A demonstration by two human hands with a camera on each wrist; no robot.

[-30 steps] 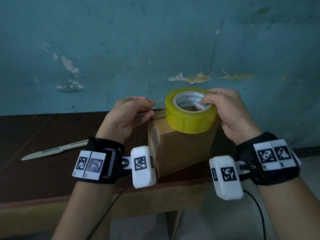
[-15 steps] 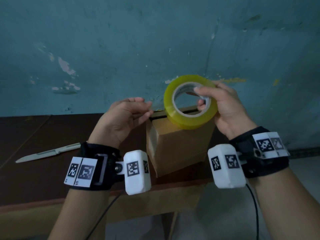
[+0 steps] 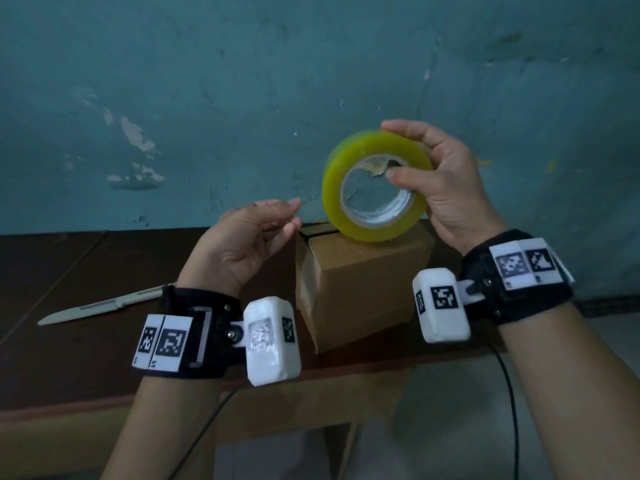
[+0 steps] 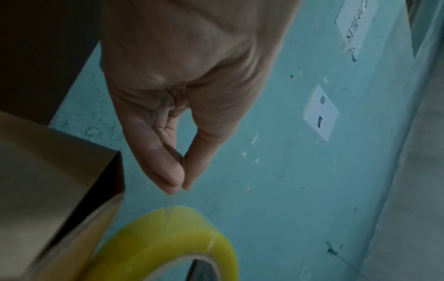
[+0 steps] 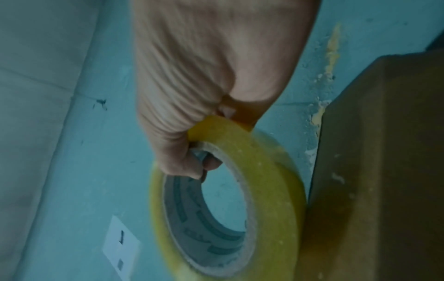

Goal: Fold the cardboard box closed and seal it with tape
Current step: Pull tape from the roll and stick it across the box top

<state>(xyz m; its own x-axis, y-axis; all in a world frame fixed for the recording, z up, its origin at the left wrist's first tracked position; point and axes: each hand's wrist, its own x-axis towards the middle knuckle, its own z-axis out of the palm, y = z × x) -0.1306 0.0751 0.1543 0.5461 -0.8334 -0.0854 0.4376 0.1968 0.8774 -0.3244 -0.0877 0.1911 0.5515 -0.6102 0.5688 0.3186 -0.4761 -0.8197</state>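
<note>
A small brown cardboard box (image 3: pixel 363 282) stands on the dark table, flaps folded down, with a narrow dark gap at the top left. My right hand (image 3: pixel 389 148) grips a yellow tape roll (image 3: pixel 332 188) upright just above the box top, thumb inside the core, fingers over the outer rim. In the right wrist view the tape roll (image 5: pixel 271 190) hangs beside the box (image 5: pixel 384 152). My left hand (image 3: pixel 294 213) hovers at the box's upper left corner. The left wrist view shows the left hand (image 4: pixel 182 185) pinching a thin clear strip that runs down to the tape roll (image 4: pixel 168 237).
A pale knife (image 3: pixel 100 306) lies on the table (image 3: pixel 69 358) to the left of my left wrist. The box sits near the table's front right edge, with floor below. A teal wall (image 3: pixel 207 98) rises directly behind the table.
My right hand has lifted the roll off the box top and tipped it from flat to upright. The left hand stayed beside the box's left corner.
</note>
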